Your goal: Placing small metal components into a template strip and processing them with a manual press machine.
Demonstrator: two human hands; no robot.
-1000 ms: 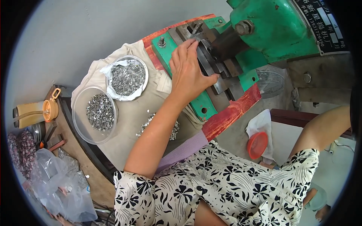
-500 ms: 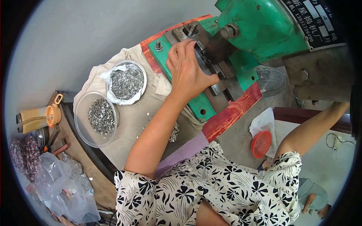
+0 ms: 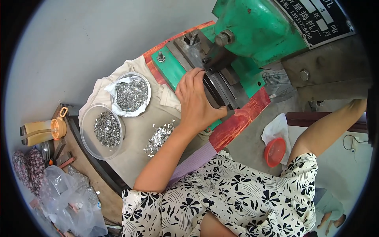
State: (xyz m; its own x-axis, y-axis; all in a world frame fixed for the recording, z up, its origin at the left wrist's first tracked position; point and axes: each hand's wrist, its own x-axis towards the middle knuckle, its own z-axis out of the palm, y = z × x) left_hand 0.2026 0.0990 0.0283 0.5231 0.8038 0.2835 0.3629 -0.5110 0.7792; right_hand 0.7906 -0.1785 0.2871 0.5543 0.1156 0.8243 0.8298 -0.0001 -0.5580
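Observation:
My left hand [image 3: 197,98] is over the die bed of a green press [image 3: 256,29]. Its thumb and fingers are spread around a dark metal sliding block [image 3: 215,93], gripping it near its two ends; the palm side is hidden. Just beyond the fingertips, the dark round ram [image 3: 221,57] of the press comes down close to the bed. My right forearm [image 3: 331,124] reaches up at the right edge, and its hand is out of sight behind the machine's dark side.
On the cloth [image 3: 132,166] at left lie a loose heap of shiny metal bits [image 3: 160,136], a clear tub [image 3: 83,132] of small grey parts and a lined bowl [image 3: 148,89] of silver pieces. A red basin [image 3: 274,152] and a fan [image 3: 278,85] stand below right; another person [image 3: 329,207] is lower right.
My left hand has slid toward me along the bed with the metal block, baring more of the channel behind it. The view has shifted slightly, and the heap of bits shows more.

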